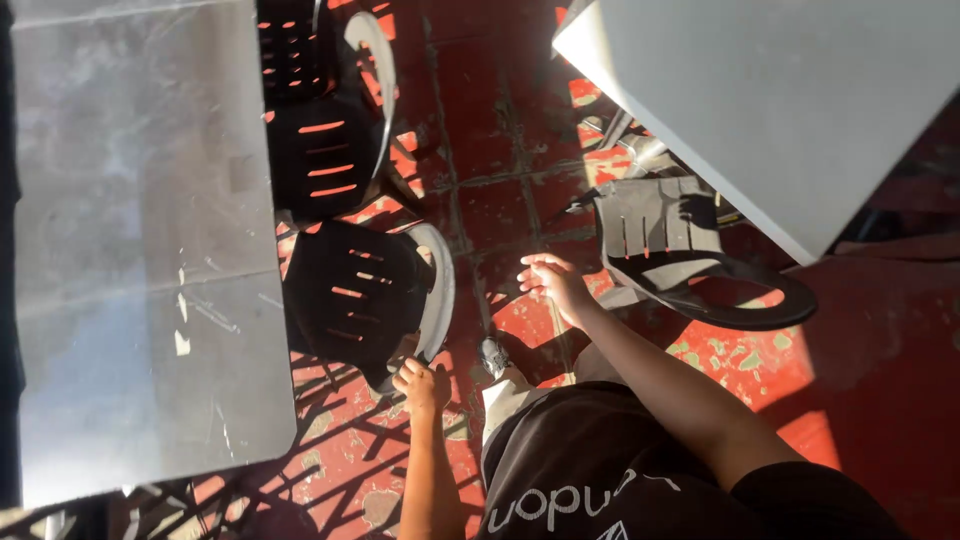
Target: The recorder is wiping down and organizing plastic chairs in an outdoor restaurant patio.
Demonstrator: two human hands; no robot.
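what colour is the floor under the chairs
Red, with worn greenish patches where paint has flaked, seen in the head view: floor.

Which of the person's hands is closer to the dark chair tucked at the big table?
Left. The left hand touches the dark chair at its backrest edge; the right hand hangs open, apart from it.

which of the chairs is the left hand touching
The left hand rests on the black slotted chair nearest the person, beside the grey table; the other chairs go untouched.
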